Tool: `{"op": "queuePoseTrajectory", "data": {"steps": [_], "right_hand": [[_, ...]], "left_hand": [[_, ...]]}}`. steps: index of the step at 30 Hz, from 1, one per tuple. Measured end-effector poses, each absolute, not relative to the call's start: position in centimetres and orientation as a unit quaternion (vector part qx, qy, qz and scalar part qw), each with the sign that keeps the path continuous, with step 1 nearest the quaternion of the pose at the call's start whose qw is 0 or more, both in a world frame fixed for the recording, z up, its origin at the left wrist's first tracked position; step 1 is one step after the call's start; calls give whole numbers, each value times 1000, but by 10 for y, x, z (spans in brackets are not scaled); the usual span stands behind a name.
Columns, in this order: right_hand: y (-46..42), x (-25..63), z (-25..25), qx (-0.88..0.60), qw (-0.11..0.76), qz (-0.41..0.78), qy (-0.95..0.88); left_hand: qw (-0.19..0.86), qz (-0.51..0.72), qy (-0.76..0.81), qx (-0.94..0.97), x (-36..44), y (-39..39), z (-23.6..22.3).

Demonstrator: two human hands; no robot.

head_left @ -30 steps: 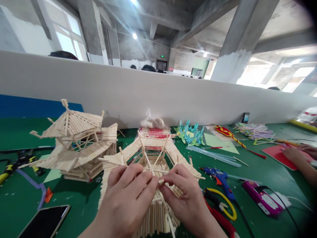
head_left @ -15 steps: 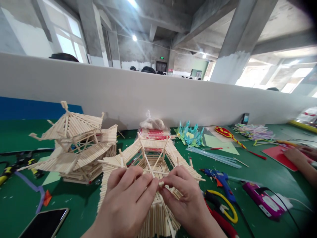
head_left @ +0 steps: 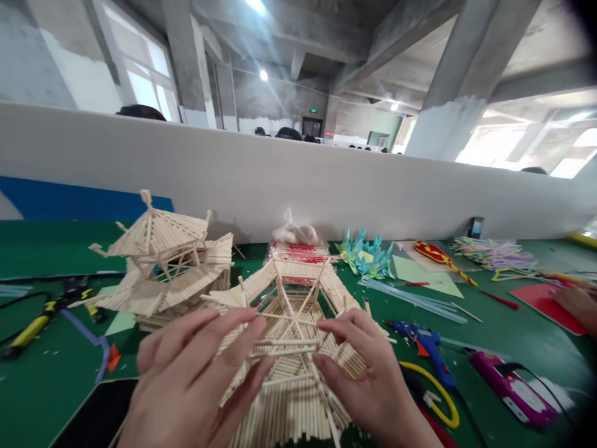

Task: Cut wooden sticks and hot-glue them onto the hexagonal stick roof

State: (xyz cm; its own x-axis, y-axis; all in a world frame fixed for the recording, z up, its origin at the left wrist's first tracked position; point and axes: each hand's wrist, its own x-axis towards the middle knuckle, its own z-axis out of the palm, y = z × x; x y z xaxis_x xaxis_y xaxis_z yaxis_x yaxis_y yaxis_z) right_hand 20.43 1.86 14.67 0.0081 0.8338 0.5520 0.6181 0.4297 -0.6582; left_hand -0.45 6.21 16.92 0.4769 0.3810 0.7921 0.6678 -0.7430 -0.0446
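Note:
A model pavilion of thin wooden sticks stands in front of me, its roof frame partly covered by my hands. My right hand pinches the right ends of a few loose-looking wooden sticks lying crosswise over the frame. Thumb and fingers of my left hand are spread apart around the left ends of these sticks, with a gap between them. A finished-looking stick pavilion with a tiered roof is behind on the left.
Right of the model lie a blue glue gun, yellow-handled pliers and a purple device with a cable. Clear glue sticks and a turquoise paper piece sit farther back. A phone is at left. Another person's hand touches red paper.
My hands, earlier close together over the roof frame, have moved apart. My left hand has shifted left and its fingers have opened. The crosswise sticks now show between the hands.

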Motion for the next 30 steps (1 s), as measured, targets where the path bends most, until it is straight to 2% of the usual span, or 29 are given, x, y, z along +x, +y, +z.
{"op": "queuePoseTrajectory", "data": {"steps": [7,11,18,21,27,30], "right_hand": [[18,210,143,-512,482,83,-706],[17,209,146,-512,475,72,-712],[18,204,147,-512,477,74,-710],[18,205,148,-516,478,87,-705],[19,203,148,-521,487,94,-695],[21,201,148,-515,497,93,-692]], "left_hand": [[66,-379,-372,-845,-38,66,158],[55,-376,-372,-847,-33,66,154],[-50,-390,-380,-837,-21,68,151],[-22,-397,-362,-844,-18,72,151],[169,-409,-253,-860,-6,74,152],[198,-420,-254,-848,5,69,149]]}}
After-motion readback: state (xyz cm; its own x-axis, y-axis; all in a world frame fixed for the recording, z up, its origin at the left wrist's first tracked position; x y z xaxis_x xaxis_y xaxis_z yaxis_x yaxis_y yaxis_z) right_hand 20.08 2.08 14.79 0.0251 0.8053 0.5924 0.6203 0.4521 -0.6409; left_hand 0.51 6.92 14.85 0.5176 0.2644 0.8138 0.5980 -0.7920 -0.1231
